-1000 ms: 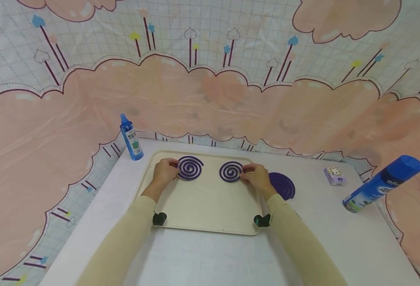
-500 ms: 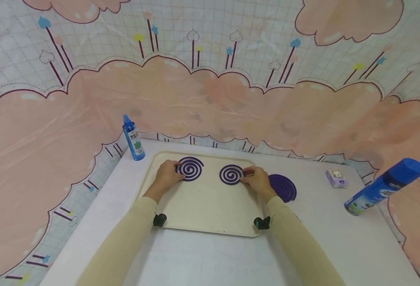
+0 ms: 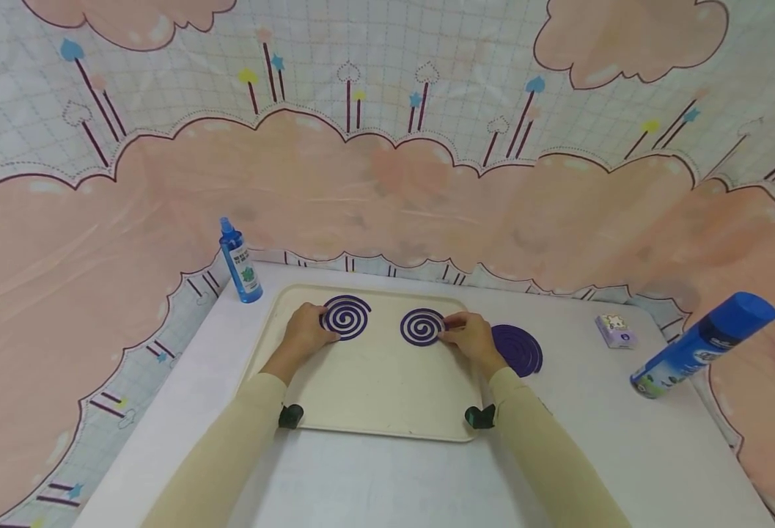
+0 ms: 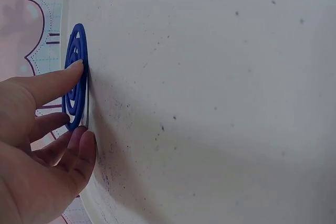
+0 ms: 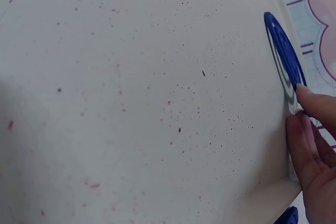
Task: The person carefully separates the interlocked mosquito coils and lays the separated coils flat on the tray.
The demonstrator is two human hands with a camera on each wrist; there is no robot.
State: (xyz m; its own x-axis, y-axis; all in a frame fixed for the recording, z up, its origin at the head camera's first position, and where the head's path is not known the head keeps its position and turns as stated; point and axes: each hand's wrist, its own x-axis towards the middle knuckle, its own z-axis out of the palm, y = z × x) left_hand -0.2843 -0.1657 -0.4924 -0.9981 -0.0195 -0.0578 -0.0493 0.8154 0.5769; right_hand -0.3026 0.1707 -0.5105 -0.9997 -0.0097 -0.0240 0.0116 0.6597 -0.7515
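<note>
Here, the left hand (image 3: 304, 331) pinches one coil (image 3: 344, 318), the right hand (image 3: 474, 339) another coil (image 3: 422, 328).

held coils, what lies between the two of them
Only bare tray lies between the left coil and right coil, seen in the head view.

A peach-and-white cloud-print backdrop (image 3: 334, 198) rises behind and beside a white table (image 3: 367, 484).

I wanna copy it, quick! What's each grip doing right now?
Left grip: holding the left purple spiral by its edge.
Right grip: holding the right purple spiral by its edge.
</note>
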